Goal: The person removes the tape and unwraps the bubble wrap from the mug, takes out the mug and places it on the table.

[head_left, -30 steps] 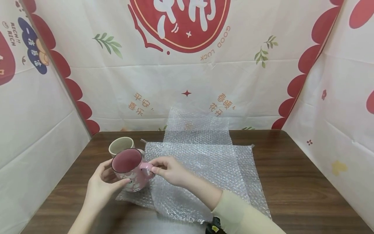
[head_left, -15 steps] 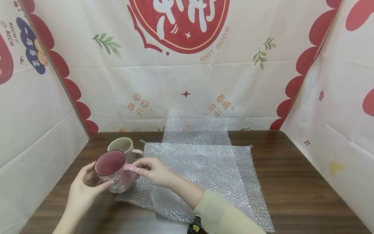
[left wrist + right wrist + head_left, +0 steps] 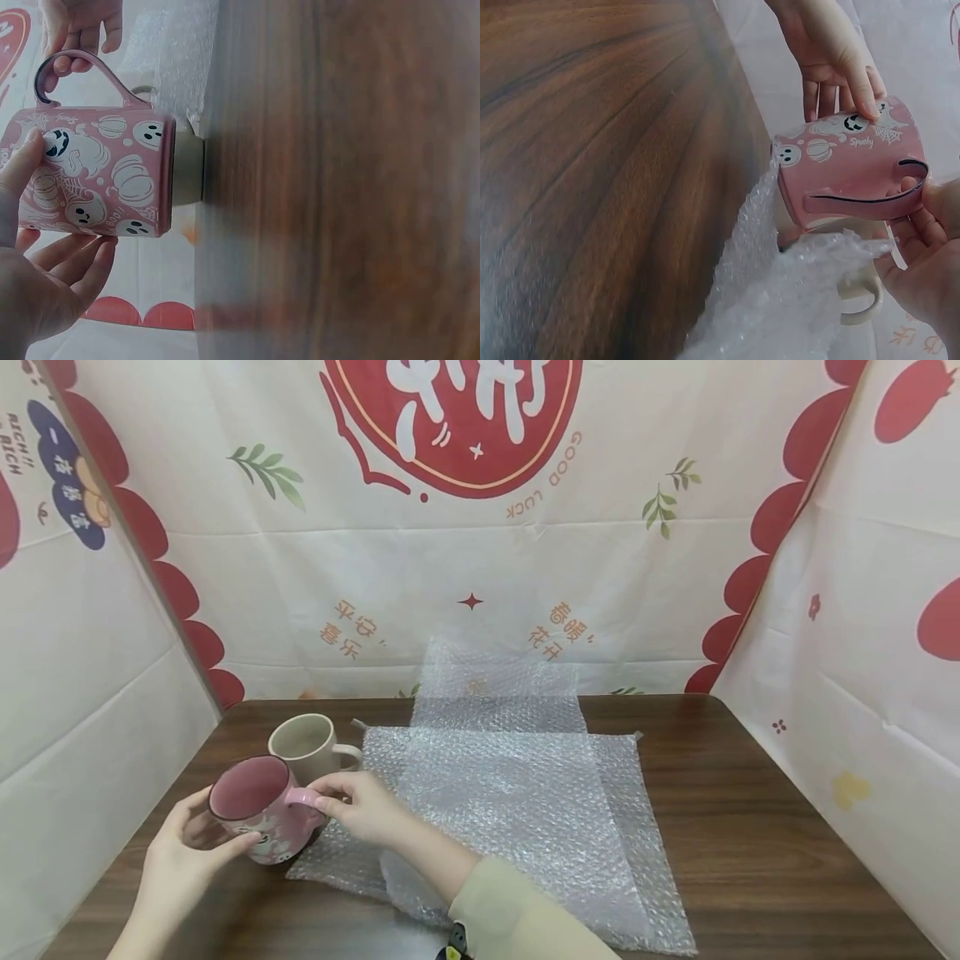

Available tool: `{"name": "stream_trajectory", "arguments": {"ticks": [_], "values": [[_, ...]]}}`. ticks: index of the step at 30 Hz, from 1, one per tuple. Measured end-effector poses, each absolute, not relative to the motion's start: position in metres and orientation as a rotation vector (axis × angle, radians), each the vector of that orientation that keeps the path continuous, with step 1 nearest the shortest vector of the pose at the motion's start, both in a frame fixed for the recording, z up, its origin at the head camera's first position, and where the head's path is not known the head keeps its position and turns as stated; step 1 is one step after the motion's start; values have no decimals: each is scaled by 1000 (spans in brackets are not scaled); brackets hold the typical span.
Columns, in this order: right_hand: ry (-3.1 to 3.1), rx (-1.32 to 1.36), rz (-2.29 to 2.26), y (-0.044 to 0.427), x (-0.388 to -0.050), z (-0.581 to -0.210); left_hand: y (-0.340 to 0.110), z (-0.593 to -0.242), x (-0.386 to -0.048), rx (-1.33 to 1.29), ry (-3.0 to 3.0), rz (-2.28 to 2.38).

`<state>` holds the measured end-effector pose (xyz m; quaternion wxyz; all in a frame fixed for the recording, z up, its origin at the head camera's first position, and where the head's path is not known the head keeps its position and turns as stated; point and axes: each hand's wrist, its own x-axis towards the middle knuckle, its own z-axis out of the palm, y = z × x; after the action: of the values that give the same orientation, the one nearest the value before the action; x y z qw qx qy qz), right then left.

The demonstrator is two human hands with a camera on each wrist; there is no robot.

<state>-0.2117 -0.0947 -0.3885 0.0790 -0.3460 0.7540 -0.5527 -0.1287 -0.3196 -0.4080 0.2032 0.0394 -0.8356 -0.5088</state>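
A pink mug (image 3: 279, 827) printed with white ghosts and pumpkins is held between both hands. My left hand (image 3: 176, 860) grips its body, thumb on the near side and fingers on the left. With thumb and fingers, my right hand (image 3: 360, 810) pinches the mug's handle (image 3: 101, 64). A narrow gap shows between the mug's base and the table in the left wrist view, so it seems just lifted. Directly behind stands a cream mug (image 3: 306, 768), partly hidden, its handle (image 3: 870, 304) pointing right.
Overlapping sheets of bubble wrap (image 3: 510, 827) cover the middle of the wooden table (image 3: 765, 843), one extending up against the back cloth (image 3: 637, 585). Their left corner lies close to the pink mug. Printed cloth walls enclose the back and both sides.
Both hands have carried the pink mug left, off the bubble wrap's left part. More of the cream mug and its handle now shows. Their hold on the mug stays the same.
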Motion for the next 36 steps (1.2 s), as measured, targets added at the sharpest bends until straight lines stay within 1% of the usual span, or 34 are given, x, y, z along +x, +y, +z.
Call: {"name": "stream_trajectory", "arguments": {"ticks": [5, 15, 25, 36], "values": [[2271, -1003, -1671, -100, -212, -393, -324, -411, -131, 92, -2354, -1410], [2322, -966, -1652, -102, -214, -401, -324, -417, -138, -45, -2376, -1375], [2408, -955, -1589, -107, -218, -404, -328, -421, -142, -47, -2401, -1341], [2466, -982, -1528, -108, -216, -408, -332, -419, -137, -25, -2472, -1351]]}}
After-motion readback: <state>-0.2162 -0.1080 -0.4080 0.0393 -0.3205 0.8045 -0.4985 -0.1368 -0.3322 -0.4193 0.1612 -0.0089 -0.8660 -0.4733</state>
